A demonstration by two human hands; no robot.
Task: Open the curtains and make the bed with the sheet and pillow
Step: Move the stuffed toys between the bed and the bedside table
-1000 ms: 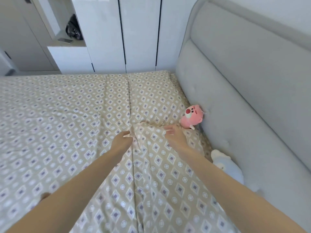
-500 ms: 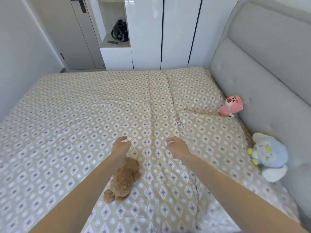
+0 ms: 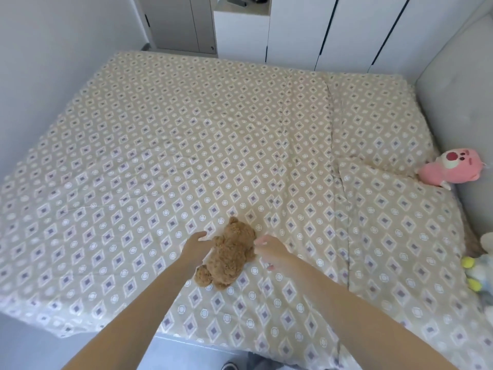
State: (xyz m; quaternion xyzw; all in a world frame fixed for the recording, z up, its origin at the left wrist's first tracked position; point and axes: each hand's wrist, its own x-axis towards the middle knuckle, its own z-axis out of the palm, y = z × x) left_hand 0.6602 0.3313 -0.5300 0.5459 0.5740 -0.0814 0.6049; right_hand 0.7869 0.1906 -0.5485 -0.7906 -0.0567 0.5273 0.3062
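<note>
The beige diamond-patterned sheet lies spread flat over the whole bed. Two pillows in the same pattern sit at the head end on the right, one far and one near. A brown teddy bear lies on the sheet near the front edge. My left hand is at the bear's left side and my right hand at its right side, both with loosely extended fingers and nothing gripped. No curtains are in view.
A grey padded headboard runs along the right. A pink plush leans against it, and a pale blue plush sits at the right edge. White wardrobe doors stand behind the bed, a grey wall to the left.
My view has pulled back and swung left from the pillows. Both hands have left the pillow edge and come down on either side of the brown bear.
</note>
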